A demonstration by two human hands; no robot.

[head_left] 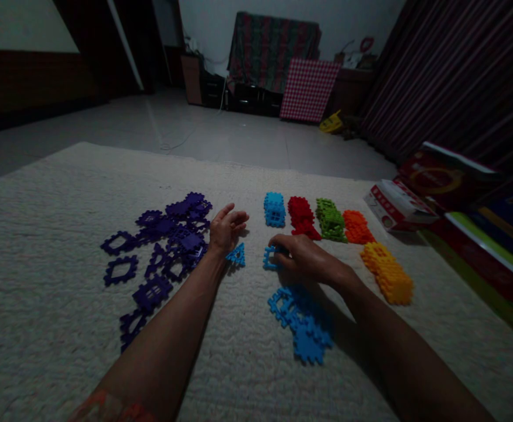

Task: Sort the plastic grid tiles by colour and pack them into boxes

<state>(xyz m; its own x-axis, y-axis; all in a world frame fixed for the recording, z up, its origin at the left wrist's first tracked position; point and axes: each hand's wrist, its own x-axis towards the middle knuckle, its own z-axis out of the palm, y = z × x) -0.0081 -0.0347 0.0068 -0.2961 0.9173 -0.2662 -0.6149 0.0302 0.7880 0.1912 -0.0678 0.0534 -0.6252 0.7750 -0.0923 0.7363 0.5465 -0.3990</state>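
My right hand (pixel 303 258) grips a small blue square tile (pixel 269 258) by its right edge, low over the cream rug (pixel 54 281). My left hand (pixel 226 228) hovers with fingers apart and empty, just right of a scattered pile of purple tiles (pixel 164 246). A blue triangle tile (pixel 237 255) lies below the left hand. Loose blue tiles (pixel 303 322) lie under my right forearm. Beyond the hands stand sorted stacks: blue (pixel 274 209), red (pixel 301 217), green (pixel 330 220), orange (pixel 357 227) and yellow (pixel 388 272).
Cardboard boxes (pixel 397 205) and flat colourful packages (pixel 493 246) line the rug's right edge by a striped curtain. Bare floor lies beyond the rug, with a covered cabinet (pixel 274 53) and a checked board (pixel 308 89) at the far wall.
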